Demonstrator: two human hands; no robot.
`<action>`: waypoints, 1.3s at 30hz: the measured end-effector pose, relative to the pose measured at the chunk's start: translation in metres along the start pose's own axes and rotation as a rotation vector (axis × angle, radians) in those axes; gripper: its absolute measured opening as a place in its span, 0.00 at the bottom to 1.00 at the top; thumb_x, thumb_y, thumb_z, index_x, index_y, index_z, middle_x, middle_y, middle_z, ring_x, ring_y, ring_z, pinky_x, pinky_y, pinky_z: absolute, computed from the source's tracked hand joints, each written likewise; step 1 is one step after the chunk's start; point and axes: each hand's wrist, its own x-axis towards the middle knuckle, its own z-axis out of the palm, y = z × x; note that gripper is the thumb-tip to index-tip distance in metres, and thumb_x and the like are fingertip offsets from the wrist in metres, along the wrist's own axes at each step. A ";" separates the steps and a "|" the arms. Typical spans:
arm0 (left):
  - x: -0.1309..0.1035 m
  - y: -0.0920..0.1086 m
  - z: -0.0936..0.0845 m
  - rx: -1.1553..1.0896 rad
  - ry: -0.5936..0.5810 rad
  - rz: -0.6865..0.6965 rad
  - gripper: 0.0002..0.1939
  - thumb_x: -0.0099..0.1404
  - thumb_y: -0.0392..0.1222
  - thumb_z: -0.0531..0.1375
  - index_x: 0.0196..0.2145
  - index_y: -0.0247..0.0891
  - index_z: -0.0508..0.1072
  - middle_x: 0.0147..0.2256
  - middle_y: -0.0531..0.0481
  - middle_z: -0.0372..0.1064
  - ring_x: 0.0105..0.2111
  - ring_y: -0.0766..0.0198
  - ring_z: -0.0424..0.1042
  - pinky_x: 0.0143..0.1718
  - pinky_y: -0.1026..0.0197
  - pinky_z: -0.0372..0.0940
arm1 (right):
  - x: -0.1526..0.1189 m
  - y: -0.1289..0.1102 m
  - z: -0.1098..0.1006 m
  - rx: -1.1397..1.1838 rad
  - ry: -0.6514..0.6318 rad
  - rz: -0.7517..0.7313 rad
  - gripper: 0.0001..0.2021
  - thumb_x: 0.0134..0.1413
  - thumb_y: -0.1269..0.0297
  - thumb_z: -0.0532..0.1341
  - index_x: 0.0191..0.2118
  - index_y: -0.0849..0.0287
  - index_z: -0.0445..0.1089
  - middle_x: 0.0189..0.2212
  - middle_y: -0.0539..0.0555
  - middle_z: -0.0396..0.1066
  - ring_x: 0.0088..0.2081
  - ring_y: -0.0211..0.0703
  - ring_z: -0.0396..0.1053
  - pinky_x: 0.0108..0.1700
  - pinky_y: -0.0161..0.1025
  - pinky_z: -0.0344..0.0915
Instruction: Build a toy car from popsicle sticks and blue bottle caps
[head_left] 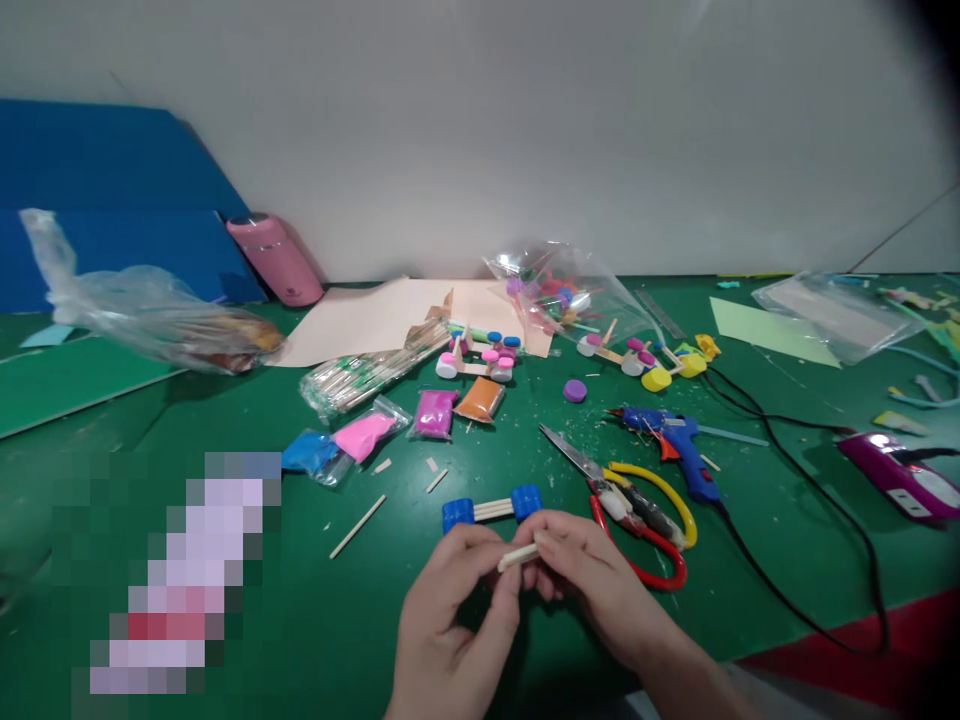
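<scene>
Between the fingertips of my left hand [457, 610] and my right hand [585, 570] are short pale wooden sticks [519, 556], pinched together over the table. How many sticks there are I cannot tell. Just beyond my fingers lies a small piece with blue ends [458, 514] joined by pale sticks. Right of my right hand are scissors [645, 560] with red and yellow handles and a blue glue gun [667, 435] on its side. Loose wooden sticks [358, 526] lie to the left of my hands.
Small wheeled models [476, 365] stand towards the back, near bags of coloured clay [435, 414]. A pink bottle [276, 260] leans at the back left. The glue gun's black cord [780, 590] curves across the right side, by a purple power socket [900, 475].
</scene>
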 end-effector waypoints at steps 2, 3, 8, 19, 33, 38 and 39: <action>-0.001 -0.001 0.000 0.052 0.011 0.048 0.11 0.55 0.28 0.57 0.33 0.40 0.74 0.28 0.52 0.66 0.29 0.67 0.68 0.30 0.68 0.63 | 0.001 0.002 0.001 0.059 0.014 0.038 0.14 0.51 0.56 0.56 0.27 0.63 0.66 0.19 0.48 0.63 0.20 0.30 0.54 0.22 0.30 0.47; -0.002 -0.002 0.000 0.078 0.014 0.070 0.11 0.55 0.28 0.57 0.33 0.40 0.74 0.28 0.52 0.66 0.29 0.68 0.68 0.29 0.68 0.63 | 0.001 0.002 0.001 0.082 0.021 0.054 0.13 0.51 0.56 0.57 0.26 0.63 0.65 0.18 0.48 0.62 0.19 0.30 0.54 0.22 0.30 0.47; -0.002 -0.007 0.001 0.159 0.011 0.148 0.10 0.54 0.28 0.57 0.33 0.38 0.73 0.28 0.51 0.66 0.28 0.68 0.68 0.29 0.68 0.64 | 0.001 0.002 0.003 0.144 0.024 0.090 0.13 0.49 0.56 0.59 0.25 0.63 0.64 0.18 0.47 0.62 0.19 0.29 0.53 0.22 0.30 0.46; -0.001 -0.007 -0.001 0.256 0.004 0.246 0.09 0.53 0.28 0.57 0.31 0.37 0.74 0.26 0.49 0.67 0.25 0.67 0.69 0.25 0.67 0.66 | 0.000 0.005 0.003 0.149 -0.029 0.094 0.11 0.50 0.59 0.58 0.26 0.63 0.65 0.18 0.46 0.59 0.20 0.30 0.53 0.23 0.30 0.46; -0.002 -0.006 -0.004 0.291 -0.011 0.269 0.09 0.53 0.28 0.57 0.31 0.37 0.74 0.25 0.49 0.68 0.25 0.66 0.69 0.27 0.65 0.65 | -0.002 0.008 0.003 0.157 -0.046 0.071 0.11 0.51 0.61 0.58 0.26 0.64 0.65 0.17 0.45 0.58 0.20 0.29 0.52 0.23 0.30 0.46; -0.002 -0.005 -0.003 0.261 0.001 0.254 0.10 0.52 0.29 0.58 0.31 0.39 0.74 0.25 0.50 0.68 0.24 0.66 0.69 0.27 0.65 0.65 | -0.002 0.009 0.003 0.165 -0.047 0.071 0.11 0.51 0.60 0.58 0.26 0.64 0.64 0.18 0.46 0.58 0.20 0.29 0.51 0.23 0.30 0.46; -0.002 -0.006 -0.003 0.255 0.004 0.252 0.10 0.52 0.29 0.58 0.31 0.39 0.74 0.25 0.49 0.68 0.24 0.66 0.69 0.27 0.65 0.65 | -0.002 0.010 0.003 0.164 -0.048 0.070 0.11 0.51 0.60 0.58 0.26 0.63 0.64 0.18 0.46 0.58 0.20 0.29 0.51 0.23 0.30 0.46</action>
